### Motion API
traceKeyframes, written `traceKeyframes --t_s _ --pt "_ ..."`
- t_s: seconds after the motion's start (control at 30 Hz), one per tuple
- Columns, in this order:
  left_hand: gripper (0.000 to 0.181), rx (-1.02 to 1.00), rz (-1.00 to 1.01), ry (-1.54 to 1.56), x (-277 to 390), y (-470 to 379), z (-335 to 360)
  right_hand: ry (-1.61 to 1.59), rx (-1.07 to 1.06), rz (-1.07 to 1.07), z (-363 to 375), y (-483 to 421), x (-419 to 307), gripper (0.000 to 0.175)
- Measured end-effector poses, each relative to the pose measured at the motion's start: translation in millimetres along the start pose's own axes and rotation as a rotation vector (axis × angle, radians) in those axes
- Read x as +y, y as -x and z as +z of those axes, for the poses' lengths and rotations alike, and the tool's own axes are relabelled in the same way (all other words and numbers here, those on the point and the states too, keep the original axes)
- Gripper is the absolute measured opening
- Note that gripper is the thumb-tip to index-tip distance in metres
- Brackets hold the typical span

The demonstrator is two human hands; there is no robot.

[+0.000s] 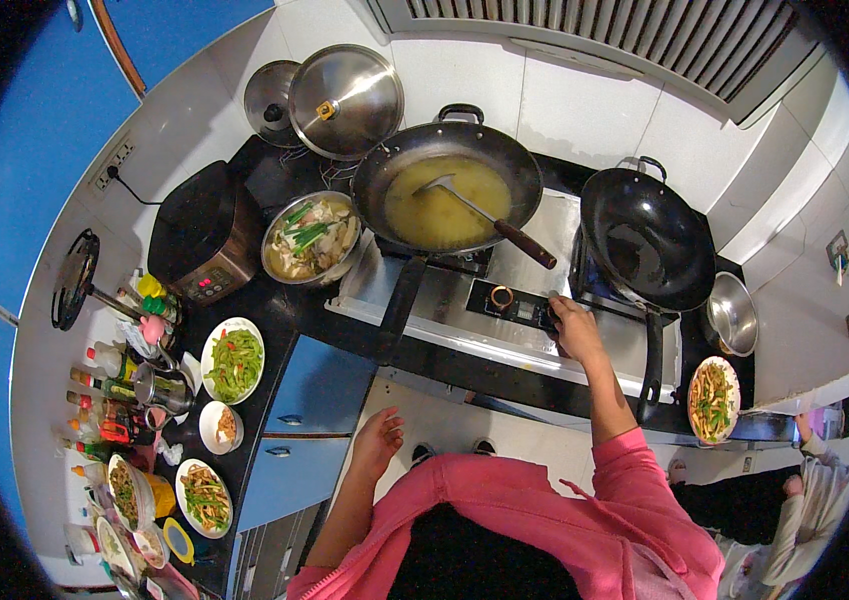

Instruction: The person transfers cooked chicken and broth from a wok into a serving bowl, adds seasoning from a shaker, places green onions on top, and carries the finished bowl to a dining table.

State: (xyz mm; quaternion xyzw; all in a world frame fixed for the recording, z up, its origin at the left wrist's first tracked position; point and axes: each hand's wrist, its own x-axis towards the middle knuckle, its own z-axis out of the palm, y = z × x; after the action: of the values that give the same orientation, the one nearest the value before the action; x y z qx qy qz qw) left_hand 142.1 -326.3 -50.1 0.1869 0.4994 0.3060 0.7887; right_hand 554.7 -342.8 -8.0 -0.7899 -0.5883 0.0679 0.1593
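Observation:
My right hand (574,327) is on the right knob (553,315) of the steel gas stove (537,225), its fingers closed around it. My left hand (378,442) hangs below the counter's front edge with fingers loosely bent and apart, holding nothing. On the left burner stands a large wok (372,172) of yellowish liquid, with a wooden-handled metal spatula (526,244) resting in it. A second black wok (642,232), holding no food, stands on the right burner. Left of the large wok is a metal bowl (267,259) of meat with green scallion in broth.
A rice cooker (199,232) and two pot lids (346,97) stand at the back left. Plates of sliced vegetables (233,360), a white bowl (208,427) and several bottles line the left counter. At right are a steel bowl (736,311), a filled plate (714,401) and another person (807,510).

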Motion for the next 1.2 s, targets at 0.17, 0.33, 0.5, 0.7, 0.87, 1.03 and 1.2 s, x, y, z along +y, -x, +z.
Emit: traceKeyframes --t_s 0.17,0.33,0.5,0.7,0.87,1.03,1.2 --pt "0.027 0.011 -0.006 -0.004 -0.1 -1.3 0.3 -0.036 0.04 0.011 3.1 0.7 1.2 0.051" --pt "0.027 0.009 0.007 -0.027 -1.7 -3.2 -1.7 -0.029 0.037 0.007 1.4 1.1 -1.0 0.052" --pt "0.027 0.021 -0.006 -0.031 -0.3 -2.0 0.4 -0.021 0.039 0.005 2.9 1.0 0.9 0.053" --pt "0.029 0.008 0.015 -0.041 -0.3 0.0 1.0 -0.024 0.029 0.01 0.1 0.4 -1.3 0.051" --pt "0.029 0.009 0.008 -0.023 -2.5 -0.4 -1.9 0.05 0.036 0.068 -8.0 -5.7 -7.5 0.037" --pt "0.029 -0.03 0.005 -0.006 -4.3 -1.3 2.2 0.232 0.196 0.308 7.6 -14.9 -13.6 0.05" --pt "0.027 -0.11 -0.031 -0.193 -1.7 3.0 53.2 0.025 0.237 0.319 -5.9 5.4 -11.2 0.039"
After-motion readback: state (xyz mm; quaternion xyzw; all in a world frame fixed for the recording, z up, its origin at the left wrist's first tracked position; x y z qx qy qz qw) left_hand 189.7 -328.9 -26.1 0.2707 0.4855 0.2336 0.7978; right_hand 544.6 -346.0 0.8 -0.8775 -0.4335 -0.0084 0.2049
